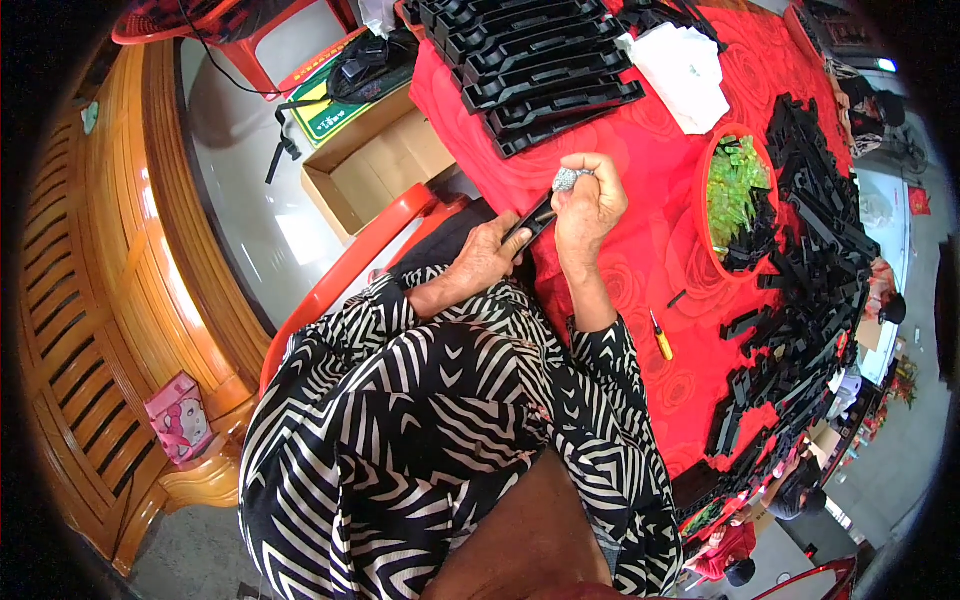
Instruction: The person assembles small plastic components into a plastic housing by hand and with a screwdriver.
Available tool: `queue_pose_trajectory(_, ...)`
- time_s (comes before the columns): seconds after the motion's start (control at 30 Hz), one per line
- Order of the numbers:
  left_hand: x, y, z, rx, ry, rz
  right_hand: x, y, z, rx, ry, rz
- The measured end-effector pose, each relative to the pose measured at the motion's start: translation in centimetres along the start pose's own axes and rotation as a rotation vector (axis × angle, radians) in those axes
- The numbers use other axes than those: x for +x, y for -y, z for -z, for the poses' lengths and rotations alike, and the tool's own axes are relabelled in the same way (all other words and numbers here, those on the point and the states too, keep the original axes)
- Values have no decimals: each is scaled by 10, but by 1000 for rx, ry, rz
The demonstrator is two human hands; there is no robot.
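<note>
My left hand (480,258) is closed round a narrow black plastic piece (541,216), holding it in front of my body. My right hand (590,212) is curled above its far end, with a small grey-white textured wad (571,180) at the fingers. I cannot tell whether that wad is held or wrapped round a finger. Beyond the hands, long black plastic parts (540,70) lie stacked in rows on the red tablecloth (625,400). To the right stands an orange-red bowl (703,215) of yellow-green clear pieces (735,185) and some black ones.
A yellow-handled screwdriver (662,342) lies on the cloth, right of my forearm. Loose black parts (800,270) are heaped along the right side. A white bag (682,75) lies behind. An open cardboard box (375,165) and wooden bench (130,290) stand left. Other people sit far right.
</note>
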State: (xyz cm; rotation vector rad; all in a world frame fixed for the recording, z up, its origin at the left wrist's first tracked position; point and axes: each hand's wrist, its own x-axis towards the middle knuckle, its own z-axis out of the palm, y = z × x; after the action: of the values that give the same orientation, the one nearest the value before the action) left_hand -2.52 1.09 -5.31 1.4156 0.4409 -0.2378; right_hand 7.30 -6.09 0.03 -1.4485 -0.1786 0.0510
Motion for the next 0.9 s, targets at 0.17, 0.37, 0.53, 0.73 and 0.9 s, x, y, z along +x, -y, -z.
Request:
queue_pose_trajectory(0.17, 0, 2, -1, -7, 6, -23, 1, 2, 1, 29, 0, -50)
queue_pose_trajectory(0.37, 0, -1, -2, 6, -9, -30, 1, 3, -2, -36, -12, 12)
queue_pose_trajectory(0.53, 0, -1, -1, 38, -30, -46, 2, -1, -4, -77, -14, 51)
queue_pose_trajectory(0.73, -1, 2, -2, 81, -57, -66, 0, -7, -2, -110, -14, 24)
queue_pose_trajectory(0.9, -1, 3, -3, 51, -48, -58, -2, -5, -2, -188, 46, 51)
